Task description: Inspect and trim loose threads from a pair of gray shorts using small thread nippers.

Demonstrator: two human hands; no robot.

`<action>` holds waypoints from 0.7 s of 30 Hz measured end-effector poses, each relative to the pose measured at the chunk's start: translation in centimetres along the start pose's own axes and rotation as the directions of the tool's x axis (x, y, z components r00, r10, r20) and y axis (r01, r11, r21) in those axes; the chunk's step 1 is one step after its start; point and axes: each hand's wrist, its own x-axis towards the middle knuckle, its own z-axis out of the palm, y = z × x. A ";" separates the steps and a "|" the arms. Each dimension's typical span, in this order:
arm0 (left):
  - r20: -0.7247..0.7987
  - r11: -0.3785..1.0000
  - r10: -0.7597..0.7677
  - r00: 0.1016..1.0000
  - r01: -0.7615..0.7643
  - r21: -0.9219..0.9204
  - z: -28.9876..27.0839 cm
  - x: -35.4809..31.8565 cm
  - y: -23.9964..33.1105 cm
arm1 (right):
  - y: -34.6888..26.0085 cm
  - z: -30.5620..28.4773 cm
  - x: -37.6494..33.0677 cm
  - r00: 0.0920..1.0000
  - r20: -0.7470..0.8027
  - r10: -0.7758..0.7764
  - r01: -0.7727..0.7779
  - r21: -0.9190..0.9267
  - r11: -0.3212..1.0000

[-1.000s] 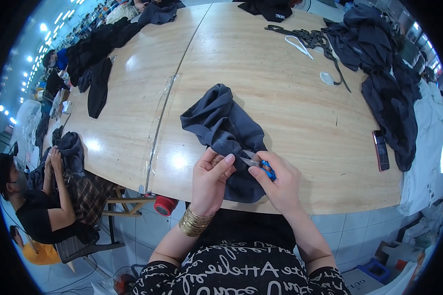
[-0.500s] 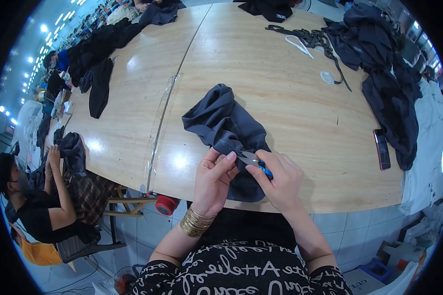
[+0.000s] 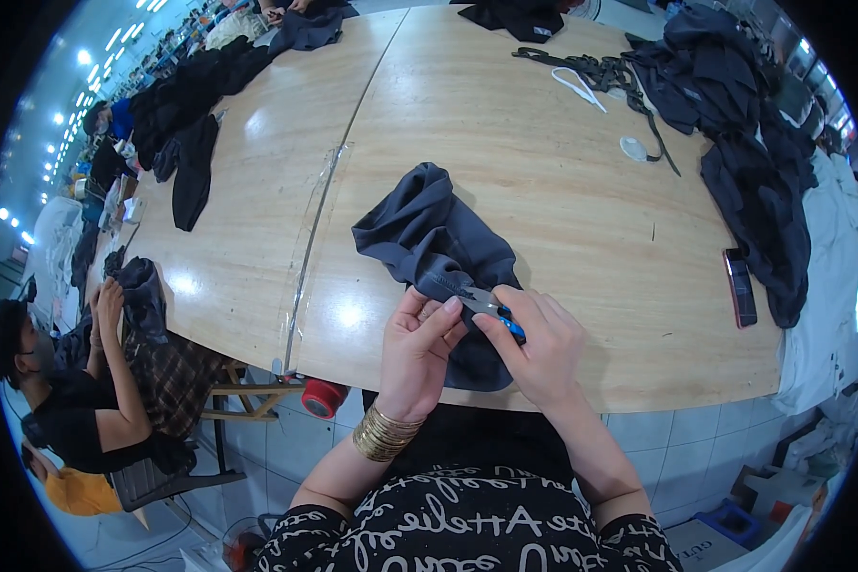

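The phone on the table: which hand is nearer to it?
Right. The right hand is left of the phone, gripping blue-handled snips; the left hand is farther left, holding the dark garment.

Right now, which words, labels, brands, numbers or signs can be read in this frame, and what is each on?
Wording is not copied here, only placed.
Black shirt: large white script, partly readable.
Grey box, lower right: a few small dark letters.
Pale mark on the dark clothes: too small to read.
Grey cloth and blue-handled snips: no readable text.
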 end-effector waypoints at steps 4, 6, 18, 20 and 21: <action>-0.013 0.997 0.033 0.999 -0.032 0.068 0.3 0.0 -0.3 | -0.1 0.1 0.1 1.000 0.001 0.027 -0.027 0.008 1.000; -0.019 0.997 0.045 0.999 -0.043 0.071 -0.1 0.1 -0.6 | -0.2 0.2 0.1 1.000 -0.002 0.030 -0.030 0.015 0.999; -0.086 0.996 0.084 0.993 -0.081 0.043 0.7 0.2 -0.4 | -0.4 0.1 0.2 0.992 0.041 0.119 -0.122 0.083 0.989; -0.106 0.996 0.082 0.991 -0.077 0.048 0.7 0.1 -0.3 | -0.4 0.1 0.1 0.992 0.046 0.116 -0.121 0.098 0.988; -0.098 0.996 0.079 0.992 -0.075 0.051 0.5 0.1 -0.3 | -0.3 0.1 0.1 0.992 0.046 0.117 -0.121 0.099 0.988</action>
